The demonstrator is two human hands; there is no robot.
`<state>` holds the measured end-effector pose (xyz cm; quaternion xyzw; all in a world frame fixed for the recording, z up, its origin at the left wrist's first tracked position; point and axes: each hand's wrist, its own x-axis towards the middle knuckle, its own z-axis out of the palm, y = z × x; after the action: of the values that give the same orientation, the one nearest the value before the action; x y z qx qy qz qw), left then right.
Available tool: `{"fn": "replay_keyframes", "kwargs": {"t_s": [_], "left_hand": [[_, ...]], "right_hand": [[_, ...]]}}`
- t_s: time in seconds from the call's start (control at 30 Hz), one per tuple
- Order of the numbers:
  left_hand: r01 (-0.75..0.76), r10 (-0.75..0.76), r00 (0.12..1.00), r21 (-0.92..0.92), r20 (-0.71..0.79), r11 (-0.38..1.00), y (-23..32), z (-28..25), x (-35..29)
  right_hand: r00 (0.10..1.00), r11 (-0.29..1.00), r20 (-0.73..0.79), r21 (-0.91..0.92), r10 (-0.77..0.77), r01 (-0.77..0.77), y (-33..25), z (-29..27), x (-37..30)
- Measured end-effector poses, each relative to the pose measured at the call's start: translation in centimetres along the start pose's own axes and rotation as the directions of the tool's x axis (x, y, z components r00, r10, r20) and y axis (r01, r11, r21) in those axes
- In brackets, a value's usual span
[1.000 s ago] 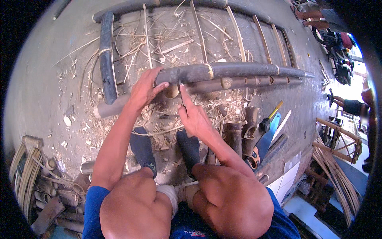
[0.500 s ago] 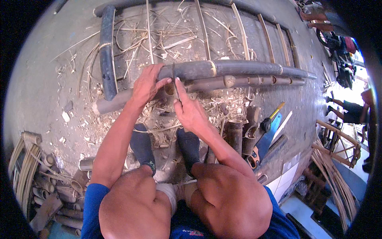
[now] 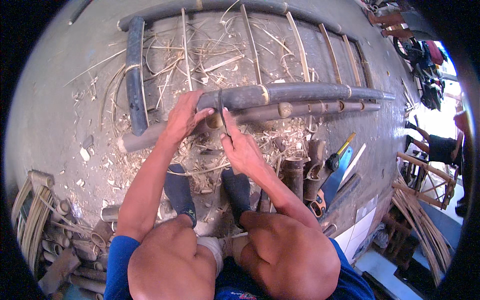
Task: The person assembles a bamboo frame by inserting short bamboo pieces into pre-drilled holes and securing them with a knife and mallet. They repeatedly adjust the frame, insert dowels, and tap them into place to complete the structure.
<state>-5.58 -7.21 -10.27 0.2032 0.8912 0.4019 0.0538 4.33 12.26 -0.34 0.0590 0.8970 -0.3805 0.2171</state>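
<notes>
Bamboo, dark and smooth-skinned, takes centre stage: the long upper pole [image 3: 300, 91] lies crosswise beyond the feet, a pale ring at its joint, its body bowed in this lens. The left hand [image 3: 183, 120] clasps its left end, thumb splayed away from the fingers. And the right hand [image 3: 242, 148] is curled closed round a knife [image 3: 220, 106], forefinger stretched along the dark, slim blade, which crosses the pole just beside that left thumb; the handle is hidden. Just below sits a browner lower pole [image 3: 260, 115], rounded openings showing pale inner walls. Curly, brittle shavings [image 3: 192, 145] litter the ground underneath. Edges now! Straight slats [image 3: 252, 45] bring their near ends up to the pole's far side. Over to the right, a blue toothed saw [image 3: 337, 175] lies near upright bamboo tubes [image 3: 293, 175], crowding that flank; leftward, the grey floor [image 3: 65, 110] offers wider elbow room.
</notes>
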Motion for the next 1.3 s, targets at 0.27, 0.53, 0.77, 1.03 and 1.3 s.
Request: {"fn": "replay_keyframes", "kwargs": {"t_s": [0.27, 0.53, 0.77, 1.03, 1.3], "left_hand": [[0.024, -0.024, 1.0, 0.001, -0.019, 1.0, 0.3, 0.2, -0.3], [0.067, -0.068, 0.997, 0.026, 0.038, 0.997, 0.4, 0.0, 0.2], [0.116, -0.114, 0.992, -0.048, 0.049, 0.992, 1.3, -0.6, -0.1], [0.113, -0.108, 0.992, -0.088, 0.065, 0.99, 1.1, -0.6, -1.4], [0.032, -0.033, 0.999, -0.074, -0.004, 0.997, 0.8, -2.2, -3.2]], "right_hand": [[1.0, 0.998, 0.009, -0.058, -0.017, 0.018, -0.8, 0.0, 0.6], [0.992, 0.992, 0.044, -0.046, -0.116, 0.118, 1.8, 1.6, -1.5], [0.954, 0.981, -0.229, 0.051, 0.196, -0.189, 10.6, 0.0, -6.8], [0.886, 0.82, -0.338, -0.372, 0.316, -0.434, 20.6, -1.3, -10.7], [0.894, 0.812, -0.407, -0.576, -0.189, -0.091, 17.3, -11.1, -0.4]]}}
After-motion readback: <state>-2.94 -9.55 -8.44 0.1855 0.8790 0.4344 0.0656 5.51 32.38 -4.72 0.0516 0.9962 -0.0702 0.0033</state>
